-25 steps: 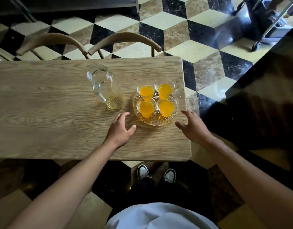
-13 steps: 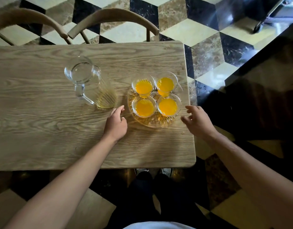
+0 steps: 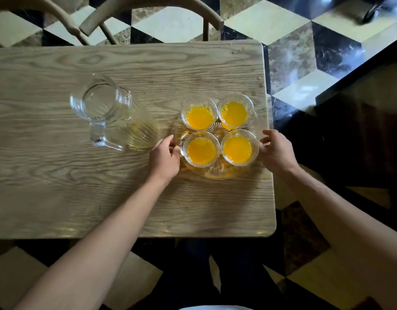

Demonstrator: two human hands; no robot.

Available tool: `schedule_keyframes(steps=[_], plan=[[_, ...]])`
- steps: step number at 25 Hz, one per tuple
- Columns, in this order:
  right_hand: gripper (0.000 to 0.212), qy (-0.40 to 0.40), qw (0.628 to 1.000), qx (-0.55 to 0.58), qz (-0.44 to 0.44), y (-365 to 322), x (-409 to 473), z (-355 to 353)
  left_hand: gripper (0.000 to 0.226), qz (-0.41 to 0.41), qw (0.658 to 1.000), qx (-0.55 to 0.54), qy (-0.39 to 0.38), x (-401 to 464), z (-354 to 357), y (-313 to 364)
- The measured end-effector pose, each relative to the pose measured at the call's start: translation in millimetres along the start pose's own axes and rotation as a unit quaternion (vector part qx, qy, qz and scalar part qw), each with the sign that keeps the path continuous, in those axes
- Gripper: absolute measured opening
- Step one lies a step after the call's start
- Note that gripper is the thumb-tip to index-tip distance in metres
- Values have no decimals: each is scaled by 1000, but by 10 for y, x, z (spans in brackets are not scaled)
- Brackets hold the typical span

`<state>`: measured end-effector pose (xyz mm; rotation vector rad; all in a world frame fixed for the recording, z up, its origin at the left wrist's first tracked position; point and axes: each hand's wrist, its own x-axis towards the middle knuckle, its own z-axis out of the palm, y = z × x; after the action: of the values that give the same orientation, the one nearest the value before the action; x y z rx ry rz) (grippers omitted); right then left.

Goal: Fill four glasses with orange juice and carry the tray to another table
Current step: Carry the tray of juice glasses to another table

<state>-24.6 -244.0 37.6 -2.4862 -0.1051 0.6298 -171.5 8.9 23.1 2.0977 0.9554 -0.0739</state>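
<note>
A round amber glass tray rests on the wooden table near its right end. On it stand several glasses filled with orange juice, such as the near-left glass and the far-right glass. My left hand touches the tray's left rim, fingers curled at the edge. My right hand touches the right rim the same way. The tray still sits flat on the table.
A clear glass pitcher, nearly empty, stands left of the tray. Two wooden chairs are tucked in at the table's far side. The table's right edge lies close to the tray. Beyond it is patterned tile floor and a dark surface at right.
Both hands have moved forward from the near side of the tray and now grip its left and right rims. The camera has come closer over the table.
</note>
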Motion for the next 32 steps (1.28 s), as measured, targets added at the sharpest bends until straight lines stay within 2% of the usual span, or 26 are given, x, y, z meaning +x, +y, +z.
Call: schedule_keyframes(steps=[8, 13, 17, 22, 32], plan=[[27, 26, 999, 17, 29, -30, 126, 55, 37, -20, 999, 38, 6, 196, 55, 42], [29, 38, 998, 7, 46, -77, 157, 13, 30, -15, 999, 42, 6, 250, 96, 2], [21, 42, 996, 26, 68, -94, 169, -4, 22, -38, 999, 6, 20, 268, 96, 60], [24, 42, 996, 14, 75, -120, 196, -11, 21, -79, 996, -29, 24, 301, 79, 128], [24, 59, 996, -2, 61, -105, 154, -17, 19, -81, 996, -26, 24, 285, 60, 147]])
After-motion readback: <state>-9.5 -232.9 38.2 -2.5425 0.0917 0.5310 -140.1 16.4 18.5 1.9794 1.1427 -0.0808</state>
